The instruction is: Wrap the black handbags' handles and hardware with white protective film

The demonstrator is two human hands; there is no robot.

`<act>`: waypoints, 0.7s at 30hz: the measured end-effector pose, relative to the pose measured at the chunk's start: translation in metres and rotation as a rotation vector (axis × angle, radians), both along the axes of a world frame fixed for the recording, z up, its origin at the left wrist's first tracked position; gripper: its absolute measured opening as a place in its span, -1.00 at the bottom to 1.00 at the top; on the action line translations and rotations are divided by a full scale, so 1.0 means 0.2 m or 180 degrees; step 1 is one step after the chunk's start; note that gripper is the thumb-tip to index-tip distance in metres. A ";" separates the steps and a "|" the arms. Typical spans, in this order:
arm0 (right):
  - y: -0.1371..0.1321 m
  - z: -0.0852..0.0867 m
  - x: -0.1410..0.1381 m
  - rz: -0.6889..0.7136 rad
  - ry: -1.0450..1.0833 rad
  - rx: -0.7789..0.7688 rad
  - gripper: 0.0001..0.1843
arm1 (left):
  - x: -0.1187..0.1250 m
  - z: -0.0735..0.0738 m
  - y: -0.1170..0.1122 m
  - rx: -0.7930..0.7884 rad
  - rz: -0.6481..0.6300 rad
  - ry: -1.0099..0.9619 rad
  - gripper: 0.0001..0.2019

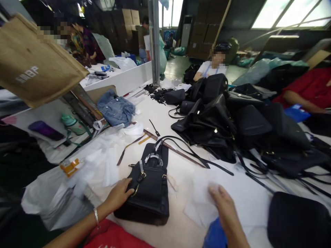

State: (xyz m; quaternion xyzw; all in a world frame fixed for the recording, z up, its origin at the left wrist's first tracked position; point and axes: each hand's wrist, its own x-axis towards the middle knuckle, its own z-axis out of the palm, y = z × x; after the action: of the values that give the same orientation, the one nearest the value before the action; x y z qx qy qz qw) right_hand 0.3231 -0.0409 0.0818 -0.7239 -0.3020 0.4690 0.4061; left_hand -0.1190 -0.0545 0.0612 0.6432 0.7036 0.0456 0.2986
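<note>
A small black backpack [148, 187] with gold buckles lies in front of me on the pale table, its flap and straps stretched away from me. My left hand [121, 194] grips its left side, the thumb on the front by a buckled strap. Clear wrap covers the top handle [153, 159]. My right hand [221, 198] is to the right of the bag, over thin white sheets [232, 186]. Its fingers are bent and blurred, and whether they hold a sheet does not show. Bright blue material [216, 234] is beneath my right wrist.
Black bags [207, 120] are heaped at the right. A black rounded piece [297, 218] lies at the near right. A brown strip [178, 151] crosses behind the backpack. Denim clothing [115, 108] and plastic wrapping [57, 196] are on the left. A person [213, 67] sits across the table.
</note>
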 end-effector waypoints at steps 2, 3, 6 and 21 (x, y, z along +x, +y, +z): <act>-0.07 0.02 -0.38 0.0144 0.0590 -0.0343 -0.23 | -0.02 0.01 0.04 -0.0309 0.0019 -0.0185 -0.66; -0.10 0.02 -0.55 0.0330 0.0841 -0.0409 -0.26 | -0.03 0.02 0.06 -0.0440 -0.0007 -0.0318 -0.72; -0.14 0.00 -0.90 0.0746 0.1223 -0.0040 -0.41 | -0.04 0.04 0.10 -0.0532 -0.0157 -0.0871 -0.90; 0.00 -0.05 -1.67 0.1160 0.1616 0.0284 -0.55 | -0.24 0.02 0.10 0.0899 0.0508 -0.2838 -0.83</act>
State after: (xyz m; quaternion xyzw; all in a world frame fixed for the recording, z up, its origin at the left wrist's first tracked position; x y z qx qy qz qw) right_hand -0.0117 -0.0411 0.0713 -0.4991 -0.3360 0.6860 0.4092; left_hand -0.1668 -0.0355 0.0660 0.5392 0.5409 0.4353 0.4767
